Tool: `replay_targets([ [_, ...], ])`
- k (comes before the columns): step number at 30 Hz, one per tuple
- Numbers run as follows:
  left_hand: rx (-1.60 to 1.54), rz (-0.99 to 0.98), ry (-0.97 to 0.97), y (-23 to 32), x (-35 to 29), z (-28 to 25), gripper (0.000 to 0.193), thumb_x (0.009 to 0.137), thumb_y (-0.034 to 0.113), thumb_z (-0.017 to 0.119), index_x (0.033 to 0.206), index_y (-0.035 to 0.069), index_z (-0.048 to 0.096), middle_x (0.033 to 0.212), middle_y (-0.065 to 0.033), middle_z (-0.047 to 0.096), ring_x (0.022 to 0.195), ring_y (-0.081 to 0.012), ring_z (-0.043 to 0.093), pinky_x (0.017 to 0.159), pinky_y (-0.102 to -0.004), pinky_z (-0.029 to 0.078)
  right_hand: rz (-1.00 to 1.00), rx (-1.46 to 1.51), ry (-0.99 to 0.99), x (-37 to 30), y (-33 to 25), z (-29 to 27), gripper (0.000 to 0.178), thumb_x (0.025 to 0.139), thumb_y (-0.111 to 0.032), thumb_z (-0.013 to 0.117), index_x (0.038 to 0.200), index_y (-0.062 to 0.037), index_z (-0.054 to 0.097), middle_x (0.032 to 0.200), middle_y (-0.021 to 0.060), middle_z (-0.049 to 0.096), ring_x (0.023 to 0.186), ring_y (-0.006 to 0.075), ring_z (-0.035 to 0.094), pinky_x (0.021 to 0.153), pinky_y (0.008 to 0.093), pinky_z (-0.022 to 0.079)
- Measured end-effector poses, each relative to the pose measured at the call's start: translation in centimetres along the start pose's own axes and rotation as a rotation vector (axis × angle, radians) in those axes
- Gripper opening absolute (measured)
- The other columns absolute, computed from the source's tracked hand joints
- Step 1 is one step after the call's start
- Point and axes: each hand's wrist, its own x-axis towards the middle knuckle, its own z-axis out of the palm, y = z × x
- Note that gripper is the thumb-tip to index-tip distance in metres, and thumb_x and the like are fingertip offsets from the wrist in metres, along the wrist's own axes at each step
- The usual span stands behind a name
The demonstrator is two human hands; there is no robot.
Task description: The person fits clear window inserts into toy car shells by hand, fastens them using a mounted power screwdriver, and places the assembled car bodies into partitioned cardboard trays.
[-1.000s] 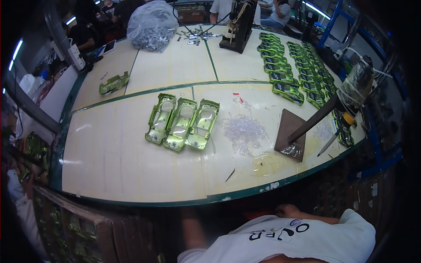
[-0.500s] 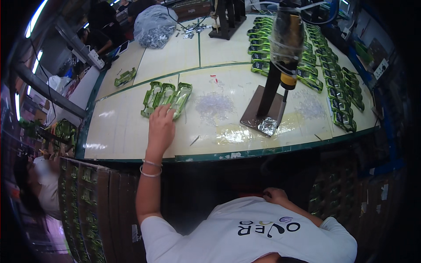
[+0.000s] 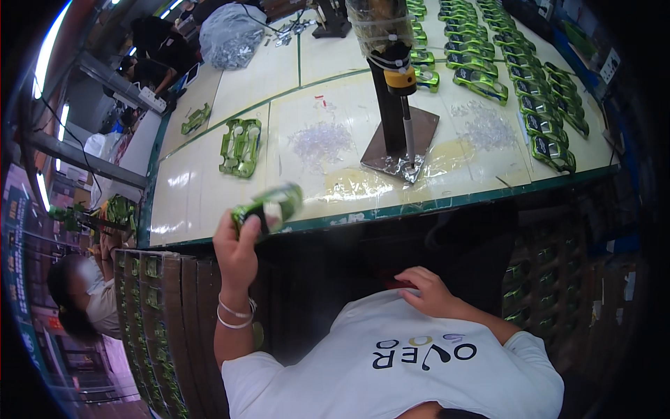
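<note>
My left hand grips a green toy car body by one end, just above the table's front edge. The body is tilted and blurred by motion. Beyond it, two more green car bodies lie side by side with their hollow undersides up. My right hand rests near my waist, below the table edge, its fingers apart and nothing visible in them. To the right of the held body stands an upright power screwdriver on a stand, its tip down at a small foil-like patch on the base plate.
Heaps of small clear plastic pieces flank the stand. Rows of green toy cars cover the right side. A bag of silvery parts sits at the far left. Boxes of green parts and another person are at lower left.
My left hand has taken one car body from the group of three and drawn it back toward me. My right hand has shifted slightly, its fingers more spread. The view has moved.
</note>
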Motion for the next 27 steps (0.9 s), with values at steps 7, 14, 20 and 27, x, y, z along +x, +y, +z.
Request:
replay_targets([
  [7,-0.288,-0.457,-0.418,-0.6,-6.4,6.8,0.011,0.082,0.009,0.048,0.086,0.000,0.051,0.073,-0.0078,0.059,0.074,-0.0097,0.057,0.060,-0.0226,0.045,-0.442,-0.157,0.189,5.5,-7.5,-1.4,0.072,0.055,-0.015,0.071,0.118,-0.0057,0.037,0.100,0.0144,0.050,0.091,0.0290,0.051,0.077,0.0364,0.042],
  [14,0.771,0.122,-0.017,-5.0,0.2,6.9,0.021,0.079,0.019,0.055,0.069,0.001,0.049,0.058,-0.0110,0.050,0.054,-0.0254,0.048,0.052,-0.0347,0.038,-0.018,0.226,0.125,3.1,-4.8,-0.5,0.068,0.058,-0.013,0.070,0.117,-0.0036,0.037,0.098,0.0149,0.053,0.080,0.0241,0.057,0.070,0.0310,0.047],
  [20,0.891,0.273,-0.013,-7.7,2.1,7.2,0.013,0.077,0.011,0.055,0.074,0.000,0.048,0.067,-0.0116,0.047,0.066,-0.0256,0.047,0.059,-0.0337,0.038,0.116,0.231,0.135,1.5,-3.7,-0.4,0.068,0.058,-0.012,0.070,0.117,-0.0030,0.037,0.098,0.0135,0.053,0.078,0.0204,0.057,0.068,0.0295,0.048],
  [27,0.833,0.378,-0.248,-7.3,3.8,6.1,0.007,0.074,0.005,0.052,0.074,0.000,0.046,0.073,-0.0133,0.048,0.073,-0.0299,0.047,0.063,-0.0368,0.040,0.078,0.212,0.086,2.0,-3.0,-0.8,0.069,0.058,-0.012,0.071,0.116,-0.0023,0.037,0.099,0.0143,0.052,0.083,0.0219,0.056,0.072,0.0299,0.047],
])
